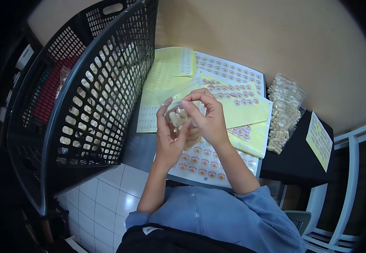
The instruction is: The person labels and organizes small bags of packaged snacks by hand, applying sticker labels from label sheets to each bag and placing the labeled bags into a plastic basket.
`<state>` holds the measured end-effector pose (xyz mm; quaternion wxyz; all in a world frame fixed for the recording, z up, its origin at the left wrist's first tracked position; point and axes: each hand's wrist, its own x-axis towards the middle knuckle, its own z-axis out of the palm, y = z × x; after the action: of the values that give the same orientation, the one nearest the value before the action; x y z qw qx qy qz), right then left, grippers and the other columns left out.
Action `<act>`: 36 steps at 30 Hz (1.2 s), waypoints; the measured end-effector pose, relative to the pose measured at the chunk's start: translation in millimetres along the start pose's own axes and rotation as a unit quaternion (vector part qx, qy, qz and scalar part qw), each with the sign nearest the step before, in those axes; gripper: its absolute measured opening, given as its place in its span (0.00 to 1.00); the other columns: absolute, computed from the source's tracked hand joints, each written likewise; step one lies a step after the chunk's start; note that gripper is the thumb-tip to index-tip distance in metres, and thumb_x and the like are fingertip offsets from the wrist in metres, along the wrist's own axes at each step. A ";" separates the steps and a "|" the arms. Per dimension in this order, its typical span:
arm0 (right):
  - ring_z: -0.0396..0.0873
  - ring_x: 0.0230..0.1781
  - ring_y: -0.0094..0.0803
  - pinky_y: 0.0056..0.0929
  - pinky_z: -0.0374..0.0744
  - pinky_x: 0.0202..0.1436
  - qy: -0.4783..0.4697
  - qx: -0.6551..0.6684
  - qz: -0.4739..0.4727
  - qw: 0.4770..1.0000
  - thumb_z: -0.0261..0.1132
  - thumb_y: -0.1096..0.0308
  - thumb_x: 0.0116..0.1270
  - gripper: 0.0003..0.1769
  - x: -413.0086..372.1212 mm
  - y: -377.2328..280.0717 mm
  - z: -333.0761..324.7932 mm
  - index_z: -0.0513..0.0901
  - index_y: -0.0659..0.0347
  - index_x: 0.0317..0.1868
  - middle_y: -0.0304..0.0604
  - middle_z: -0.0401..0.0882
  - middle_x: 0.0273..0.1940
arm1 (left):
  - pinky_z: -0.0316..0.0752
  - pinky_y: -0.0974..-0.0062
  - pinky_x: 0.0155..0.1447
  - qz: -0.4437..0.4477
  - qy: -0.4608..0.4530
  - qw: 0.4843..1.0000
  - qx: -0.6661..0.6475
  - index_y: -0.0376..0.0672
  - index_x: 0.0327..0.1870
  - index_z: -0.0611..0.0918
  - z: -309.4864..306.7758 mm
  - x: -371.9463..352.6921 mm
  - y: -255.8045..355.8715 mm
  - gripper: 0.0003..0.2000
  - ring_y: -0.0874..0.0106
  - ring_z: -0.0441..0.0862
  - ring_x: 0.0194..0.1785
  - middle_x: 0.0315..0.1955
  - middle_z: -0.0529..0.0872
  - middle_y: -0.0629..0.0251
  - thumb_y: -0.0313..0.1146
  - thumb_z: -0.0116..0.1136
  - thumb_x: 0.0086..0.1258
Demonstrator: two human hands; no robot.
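A clear plastic bag (177,119) of pale, oblong pieces is between my two hands, above the sticker sheets. My left hand (169,137) is wrapped round the bag's left side and underside, with its thumb on the front. At the bag's upper edge, my right hand (208,119) pinches with thumb and forefinger near a small white label. Beneath my hands lies a white sheet of round orange and pink stickers (199,162). Yellow sheets (250,110), some bearing the same stickers, overlap to the right of my right hand.
A tall black perforated basket (102,90) holding many filled bags stands at the left. Several filled bags (282,116) are stacked on the black-covered surface (290,164) at the right, beside another yellow sticker sheet (319,141). A wall rises behind the table.
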<state>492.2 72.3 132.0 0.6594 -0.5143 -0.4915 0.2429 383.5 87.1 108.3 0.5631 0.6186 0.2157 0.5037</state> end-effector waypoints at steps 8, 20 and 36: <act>0.70 0.32 0.28 0.24 0.68 0.39 0.068 -0.043 -0.064 0.995 0.63 0.71 0.49 0.05 -1.6 -10.1 -15.0 0.79 0.65 0.25 0.41 0.72 0.28 | 0.68 0.77 0.48 -0.011 -0.027 0.999 0.036 0.36 0.56 0.61 14.4 4.8 -2.4 0.19 0.72 0.72 0.47 0.44 0.73 0.54 0.26 0.45 0.64; 0.71 0.30 0.28 0.25 0.70 0.35 0.100 -0.080 -0.080 0.989 0.64 0.73 0.45 0.04 -2.1 -11.6 -22.5 0.79 0.64 0.23 0.41 0.72 0.26 | 0.63 0.76 0.55 -0.002 -0.068 0.997 0.037 0.37 0.60 0.55 28.3 7.4 1.2 0.20 0.71 0.68 0.54 0.49 0.69 0.55 0.24 0.38 0.67; 0.70 0.27 0.28 0.24 0.69 0.32 0.126 -0.111 -0.093 0.981 0.68 0.71 0.41 0.08 -2.9 -9.7 -29.3 0.76 0.63 0.19 0.39 0.71 0.23 | 0.59 0.74 0.60 0.030 -0.081 0.995 0.042 0.37 0.60 0.55 34.3 6.1 0.1 0.21 0.68 0.63 0.59 0.58 0.59 0.57 0.21 0.37 0.65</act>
<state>515.6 53.6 140.0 0.6746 -0.5631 -0.4737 0.0579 415.6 75.7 115.6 0.5369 0.6867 0.1722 0.4588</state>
